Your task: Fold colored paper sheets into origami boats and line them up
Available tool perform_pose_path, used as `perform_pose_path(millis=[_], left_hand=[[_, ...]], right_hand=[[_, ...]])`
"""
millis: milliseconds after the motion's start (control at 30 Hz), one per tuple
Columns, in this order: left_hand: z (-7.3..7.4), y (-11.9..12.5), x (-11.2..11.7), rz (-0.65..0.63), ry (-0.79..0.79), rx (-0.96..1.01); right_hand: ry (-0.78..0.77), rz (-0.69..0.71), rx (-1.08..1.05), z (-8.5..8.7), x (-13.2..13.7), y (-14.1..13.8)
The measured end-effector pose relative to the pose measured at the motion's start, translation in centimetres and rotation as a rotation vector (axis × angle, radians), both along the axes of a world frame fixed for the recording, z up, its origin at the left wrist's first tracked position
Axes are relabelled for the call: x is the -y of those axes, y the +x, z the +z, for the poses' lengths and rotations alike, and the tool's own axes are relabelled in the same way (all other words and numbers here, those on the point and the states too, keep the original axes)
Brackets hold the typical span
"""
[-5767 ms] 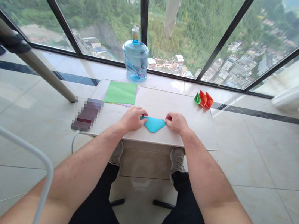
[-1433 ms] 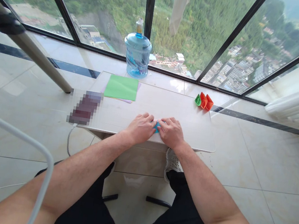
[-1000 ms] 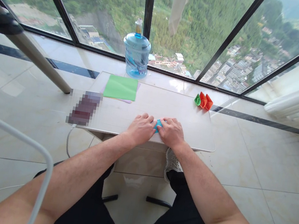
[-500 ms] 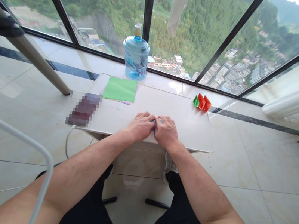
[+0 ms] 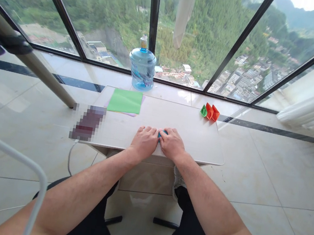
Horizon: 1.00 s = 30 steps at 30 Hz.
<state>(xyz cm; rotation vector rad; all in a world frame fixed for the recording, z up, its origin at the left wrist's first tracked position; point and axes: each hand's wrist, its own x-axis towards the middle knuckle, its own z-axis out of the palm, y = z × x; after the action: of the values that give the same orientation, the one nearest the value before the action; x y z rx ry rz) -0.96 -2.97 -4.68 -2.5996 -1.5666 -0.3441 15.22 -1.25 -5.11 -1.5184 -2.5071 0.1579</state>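
Observation:
A small piece of blue folded paper (image 5: 162, 135) lies on the white table (image 5: 125, 132) near its front edge, mostly covered by my fingers. My left hand (image 5: 144, 142) rests at its left side with the fingers curled down onto it. From the right, my right hand (image 5: 171, 143) presses on the blue paper, its fingers closed over it. Both hands nearly touch each other. At the back right of the table stand folded paper pieces, one green (image 5: 203, 111) and two orange-red (image 5: 211, 112). A stack of coloured paper sheets, green on top (image 5: 125, 101), lies at the back left.
A blurred-out flat object (image 5: 88, 123) with a cable sits at the table's left edge. Behind the table stands a large blue water bottle (image 5: 142, 69) by the windows. A slanted pole (image 5: 52, 81) and a white curved tube (image 5: 20, 153) are on the left.
The view has tilted slightly upward. More of the blue paper shows between my hands, and my fingers have shifted a little on it.

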Motion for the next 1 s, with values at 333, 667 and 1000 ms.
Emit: perform_pose_path(millis=[333, 667, 1000], left_hand=[[0.9, 0.0, 0.1, 0.134, -0.054, 0.003], [2.1, -1.3, -0.3, 0.295, -0.093, -0.021], [0.4, 0.5, 1.0, 0.151, -0.297, 0.059]], right_hand=[[-0.024, -0.009, 0.025, 0.3, 0.2, 0.0], [-0.039, -0.017, 0.045, 0.9, 0.2, -0.2], [-0.052, -0.023, 0.037, 1.0, 0.6, 0.0]])
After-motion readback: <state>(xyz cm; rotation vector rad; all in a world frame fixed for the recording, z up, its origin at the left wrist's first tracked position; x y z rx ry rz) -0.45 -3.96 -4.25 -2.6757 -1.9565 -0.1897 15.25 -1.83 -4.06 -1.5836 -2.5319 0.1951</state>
